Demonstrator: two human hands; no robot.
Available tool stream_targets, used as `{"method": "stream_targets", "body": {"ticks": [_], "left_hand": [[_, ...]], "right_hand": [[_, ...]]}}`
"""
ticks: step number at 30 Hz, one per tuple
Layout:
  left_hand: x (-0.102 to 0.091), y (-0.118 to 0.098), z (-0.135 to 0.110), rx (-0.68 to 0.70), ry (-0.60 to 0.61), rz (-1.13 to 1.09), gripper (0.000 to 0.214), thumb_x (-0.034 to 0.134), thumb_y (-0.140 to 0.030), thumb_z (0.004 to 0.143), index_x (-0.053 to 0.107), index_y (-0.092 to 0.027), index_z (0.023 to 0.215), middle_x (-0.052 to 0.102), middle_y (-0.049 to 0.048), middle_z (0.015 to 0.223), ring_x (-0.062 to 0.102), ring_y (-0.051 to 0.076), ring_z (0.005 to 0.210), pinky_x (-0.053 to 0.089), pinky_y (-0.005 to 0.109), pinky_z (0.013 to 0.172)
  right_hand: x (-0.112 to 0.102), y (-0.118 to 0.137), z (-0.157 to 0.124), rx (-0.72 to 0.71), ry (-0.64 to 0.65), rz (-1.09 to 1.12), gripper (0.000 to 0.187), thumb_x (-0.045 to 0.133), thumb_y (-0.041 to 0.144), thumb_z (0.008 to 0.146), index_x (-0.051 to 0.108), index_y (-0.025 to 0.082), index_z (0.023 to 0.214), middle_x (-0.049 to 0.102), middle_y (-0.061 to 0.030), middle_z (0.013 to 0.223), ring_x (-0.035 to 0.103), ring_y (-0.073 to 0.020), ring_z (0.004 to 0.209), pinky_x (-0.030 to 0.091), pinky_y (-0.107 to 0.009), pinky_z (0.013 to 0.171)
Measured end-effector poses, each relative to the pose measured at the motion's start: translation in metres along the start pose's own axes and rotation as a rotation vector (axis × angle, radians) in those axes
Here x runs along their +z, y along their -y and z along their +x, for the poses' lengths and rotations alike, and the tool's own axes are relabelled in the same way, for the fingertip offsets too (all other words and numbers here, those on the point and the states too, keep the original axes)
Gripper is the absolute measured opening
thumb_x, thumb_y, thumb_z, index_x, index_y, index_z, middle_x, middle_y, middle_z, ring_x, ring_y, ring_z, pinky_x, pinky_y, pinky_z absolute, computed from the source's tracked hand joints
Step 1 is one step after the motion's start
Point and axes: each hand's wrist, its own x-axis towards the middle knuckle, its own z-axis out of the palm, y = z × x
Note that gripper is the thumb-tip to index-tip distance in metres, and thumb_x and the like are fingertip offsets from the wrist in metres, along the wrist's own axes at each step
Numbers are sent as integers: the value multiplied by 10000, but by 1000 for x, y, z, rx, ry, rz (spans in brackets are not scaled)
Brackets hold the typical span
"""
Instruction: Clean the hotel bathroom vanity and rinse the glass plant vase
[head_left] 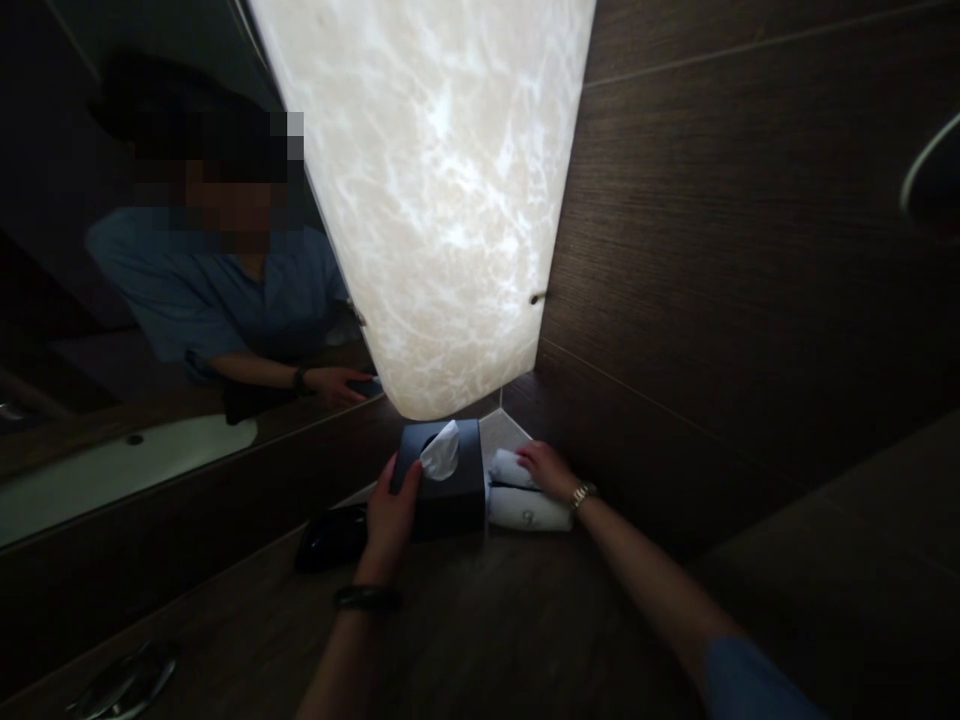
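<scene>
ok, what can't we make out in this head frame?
Dark object left of the tissue box: head view, too dim to identify.
Left hand on the box: grip or mere touch unclear, fingers shadowed.
Right hand covers the upper rolled towel; grip hidden.
Lower rolled towel: its mark too small to read.
Metal fitting, bottom left: too dim to identify.

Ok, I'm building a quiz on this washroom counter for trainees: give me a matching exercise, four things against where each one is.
Things:
1 tissue box
2 rolled towels
3 dark object
4 lit panel

Places:
a upright, above the box
b under the right hand
c left hand against its side
d on the counter, left of the left hand

Pairs: 1c, 2b, 3d, 4a
</scene>
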Motion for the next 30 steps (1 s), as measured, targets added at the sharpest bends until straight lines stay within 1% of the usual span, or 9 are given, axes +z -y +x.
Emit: {"method": "stream_targets", "body": {"ticks": [6, 11, 13, 15, 18, 22, 25, 27, 30], "left_hand": [[1, -3, -2, -7, 8, -3, 607, 660, -376, 873, 543, -78, 1389, 606, 205, 1372, 544, 319, 1305, 385, 439, 1145], [0, -10, -8, -19, 15, 33, 587, 645, -340, 887, 535, -70, 1396, 600, 214, 1377, 533, 321, 1318, 375, 428, 1149], [0, -10, -8, -14, 27, 11, 588, 642, -347, 889, 532, -75, 1399, 596, 208, 1385, 529, 315, 1323, 371, 423, 1152], [1, -8, -7, -5, 34, 1, 593, 638, -358, 890, 527, -81, 1404, 590, 202, 1395, 522, 311, 1331, 367, 420, 1154], [2, -5, -6, -2, 30, 27, 598, 632, -367, 894, 521, -82, 1408, 583, 203, 1402, 521, 312, 1331, 369, 419, 1151], [3, -11, -14, 2, 57, 39, 580, 615, -344, 909, 512, -69, 1409, 576, 206, 1410, 513, 299, 1345, 363, 406, 1158], [5, -16, -23, -17, 71, 31, 560, 589, -323, 926, 497, -67, 1416, 553, 195, 1438, 497, 280, 1365, 352, 397, 1170], [9, -17, -28, -27, 72, 15, 533, 553, -323, 947, 499, -70, 1412, 537, 186, 1456, 478, 272, 1382, 333, 401, 1187], [14, -13, -32, -48, 86, -36, 505, 474, -323, 980, 498, -66, 1413, 489, 181, 1496, 426, 266, 1422, 292, 405, 1216]], "right_hand": [[-9, -11, 34, 14, 161, 7, 196, 606, 202, 916, 781, 151, 988, 780, -75, 1003, 707, -194, 907, 491, -254, 786], [-18, 5, 3, -53, 139, -77, 255, 541, 263, 969, 756, 197, 1090, 751, -81, 1131, 656, -233, 1098, 405, -388, 1060], [-16, 12, -18, -103, 63, -143, 374, 546, 355, 973, 650, 200, 1297, 634, -111, 1360, 510, -289, 1317, 217, -515, 1193], [-7, 16, -40, -180, 41, -222, 655, 600, 488, 927, 446, 188, 1488, 426, -147, 1552, 325, -339, 1452, 106, -588, 1215], [9, 12, -63, -281, 99, -293, 893, 666, 602, 842, 309, 207, 1558, 296, -177, 1613, 266, -379, 1471, 166, -615, 1198], [10, -7, -62, -301, 96, -297, 757, 685, 538, 857, 424, 240, 1502, 433, -173, 1532, 395, -354, 1395, 271, -588, 1164], [-2, -14, -54, -308, 102, -265, 734, 741, 468, 827, 467, 247, 1471, 446, -161, 1525, 383, -349, 1411, 258, -593, 1172], [-12, -7, -49, -322, 78, -207, 727, 751, 417, 821, 464, 254, 1469, 431, -152, 1536, 356, -338, 1433, 222, -601, 1190], [-30, 24, -31, -349, -131, -36, 627, 682, 350, 875, 471, 226, 1451, 445, -157, 1504, 402, -299, 1393, 287, -552, 1179]]}}
